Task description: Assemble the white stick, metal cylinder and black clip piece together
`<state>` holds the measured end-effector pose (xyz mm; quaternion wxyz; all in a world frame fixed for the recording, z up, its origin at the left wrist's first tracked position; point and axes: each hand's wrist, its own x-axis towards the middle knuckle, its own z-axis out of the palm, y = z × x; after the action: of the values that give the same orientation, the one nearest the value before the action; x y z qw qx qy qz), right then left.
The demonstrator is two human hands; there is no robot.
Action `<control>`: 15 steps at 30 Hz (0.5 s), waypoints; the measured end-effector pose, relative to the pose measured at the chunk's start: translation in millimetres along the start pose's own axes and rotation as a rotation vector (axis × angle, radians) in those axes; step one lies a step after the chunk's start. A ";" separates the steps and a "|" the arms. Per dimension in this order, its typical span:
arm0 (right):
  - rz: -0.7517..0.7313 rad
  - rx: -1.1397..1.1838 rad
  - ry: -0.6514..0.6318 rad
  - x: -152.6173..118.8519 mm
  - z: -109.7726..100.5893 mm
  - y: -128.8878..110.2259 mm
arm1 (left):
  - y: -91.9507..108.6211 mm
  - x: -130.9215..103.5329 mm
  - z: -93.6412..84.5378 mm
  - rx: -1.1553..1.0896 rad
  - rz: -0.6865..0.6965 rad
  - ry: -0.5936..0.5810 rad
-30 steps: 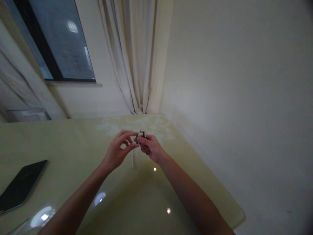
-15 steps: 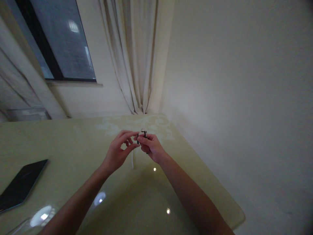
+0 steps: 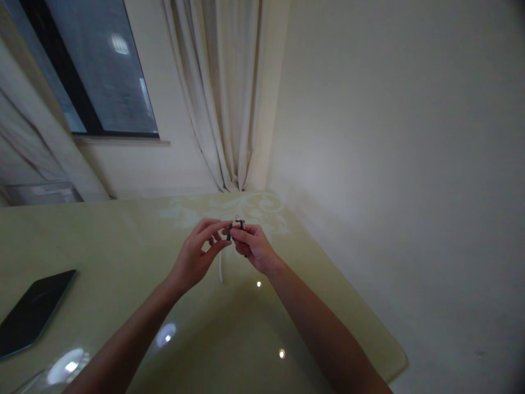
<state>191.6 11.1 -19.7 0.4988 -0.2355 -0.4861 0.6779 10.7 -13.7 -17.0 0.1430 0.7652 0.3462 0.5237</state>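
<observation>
A small dark and light object, too small to name, is held above the table in the middle of the view. My right hand has its thumb and fingers closed on it. At its left side, a small dark piece sits between the thumb and forefinger of my left hand. Whether the dark piece is joined to the rest I cannot tell. Below my left fingertips a thin white strip shows against the table.
The pale green glossy table carries a dark tablet-like slab at left. A clear object is cut off at bottom left. Behind stand curtains and a window; a wall borders the right.
The dark piece between my left fingertips now shows more plainly, a little left of the rest of the small object. The whole view has shifted slightly.
</observation>
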 end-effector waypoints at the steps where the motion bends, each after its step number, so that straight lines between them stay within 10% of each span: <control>1: -0.002 -0.001 0.002 0.1 0.0 0.1 | 0.7 0.1 -0.1 -0.002 -0.012 0.001; 15: -0.015 -0.006 -0.015 -0.5 -1.0 2.0 | 2.5 -0.1 -0.3 -0.018 -0.047 -0.002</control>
<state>191.7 11.0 -21.9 0.4995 -0.2281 -0.4935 0.6744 11.4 -15.6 -15.5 0.1625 0.7560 0.3592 0.5225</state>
